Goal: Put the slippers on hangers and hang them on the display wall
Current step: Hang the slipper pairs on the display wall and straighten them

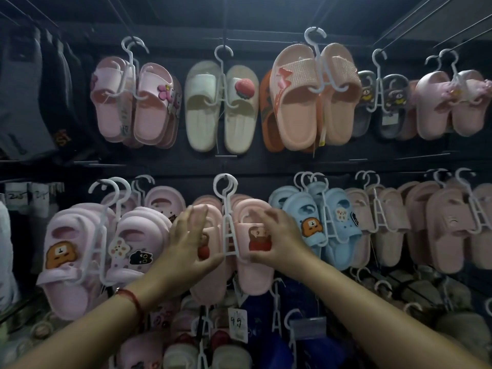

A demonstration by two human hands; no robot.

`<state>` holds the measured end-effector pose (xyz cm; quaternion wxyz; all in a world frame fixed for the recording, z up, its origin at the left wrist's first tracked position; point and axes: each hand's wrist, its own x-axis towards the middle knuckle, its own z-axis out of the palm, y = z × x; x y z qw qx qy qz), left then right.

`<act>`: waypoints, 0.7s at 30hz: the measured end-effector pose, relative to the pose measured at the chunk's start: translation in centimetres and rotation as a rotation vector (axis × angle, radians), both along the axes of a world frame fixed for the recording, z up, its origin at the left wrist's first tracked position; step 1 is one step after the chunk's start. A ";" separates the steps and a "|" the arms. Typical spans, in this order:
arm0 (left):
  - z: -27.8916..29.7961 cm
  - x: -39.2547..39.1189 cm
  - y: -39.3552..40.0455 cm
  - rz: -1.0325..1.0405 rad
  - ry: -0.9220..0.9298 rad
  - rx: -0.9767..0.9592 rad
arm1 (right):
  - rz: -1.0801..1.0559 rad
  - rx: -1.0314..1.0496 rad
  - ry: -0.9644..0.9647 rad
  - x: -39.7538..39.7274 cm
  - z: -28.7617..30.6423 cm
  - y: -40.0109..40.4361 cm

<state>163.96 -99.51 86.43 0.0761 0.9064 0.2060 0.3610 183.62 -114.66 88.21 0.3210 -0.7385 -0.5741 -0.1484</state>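
Here, at lower centre of the frame, the left hand (186,241) lies with straight, spread fingers against the left slipper of a pink pair (253,272), thumb near the white hanger (227,222). That hanger hooks on a peg of the dark display wall (266,169) between lilac slippers (80,249) and blue slippers (319,222). The right hand (277,235) curls its fingers over the right slipper's strap, gripping it.

Dark clothing and a price tag
Dark garments (40,89) hang far left; a white tag (237,321) reading 99 hangs low, centre.
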 end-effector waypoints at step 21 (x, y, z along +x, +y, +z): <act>-3.4 4.0 3.4 -0.199 -0.596 -0.781 | 0.314 0.423 1.092 0.1 -3.2 4.2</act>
